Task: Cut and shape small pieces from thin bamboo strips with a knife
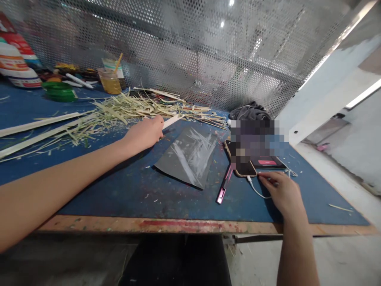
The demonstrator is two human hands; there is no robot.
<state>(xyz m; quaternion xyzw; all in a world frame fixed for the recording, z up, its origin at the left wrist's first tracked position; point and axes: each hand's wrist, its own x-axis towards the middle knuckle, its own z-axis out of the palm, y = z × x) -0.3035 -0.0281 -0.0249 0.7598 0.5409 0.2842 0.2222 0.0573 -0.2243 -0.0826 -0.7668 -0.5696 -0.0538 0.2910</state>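
One orange label (12, 62) is blurred; left hand (145, 133) holds pale strip (171, 122).

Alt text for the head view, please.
The left hand holds a pale strip beside a pile of shavings on a blue table; the right hand is at a phone's lower corner. Between them lie a streaked grey sheet and slim pink tool.

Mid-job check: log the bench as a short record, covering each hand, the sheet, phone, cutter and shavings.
Left hand: holding a pale strip
Right hand: fingertips by the phone's near corner; contact unclear
Gray sheet: between the hands, white streaks on top
Phone: white cable plugged in; partly hidden by blurring
Pink cutter: between sheet and phone
Shavings: loose heap beyond the left hand
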